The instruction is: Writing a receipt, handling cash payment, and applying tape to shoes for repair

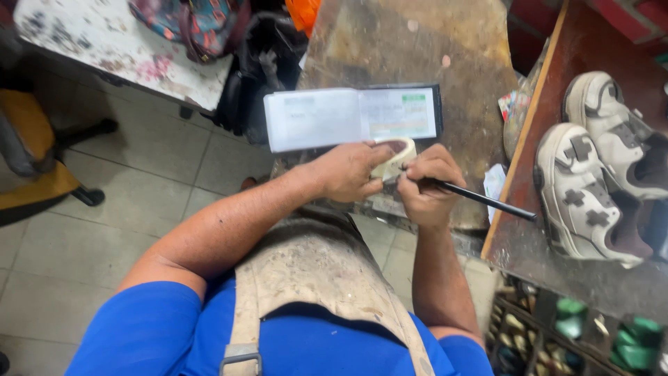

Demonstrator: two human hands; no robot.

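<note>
Over to the far left of the left hand (pixel 348 170), a chair (pixel 31 150) is standing on the tiled floor, with a stained table (pixel 104 42) and a patterned bag (pixel 191 24) beyond it. The left hand is closing around a roll of tape (pixel 393 157), gripping it against the worn bench (pixel 431 63). Just above that hand, an open booklet (pixel 351 117) is lying flat. Touching the tape from the other side, the right hand (pixel 426 184) is pinching a black pen (pixel 480 198) in a writing grip, its tip sitting on the roll's outer face. It looks as though the person is marking the tape, and that calls for the left hand holding the roll steady while the pen tip is pressing lightly. Well off to the right of the right hand, a pair of white shoes (pixel 591 167) is resting on a reddish shelf (pixel 543 104), with small bottles (pixel 570 317) below.
</note>
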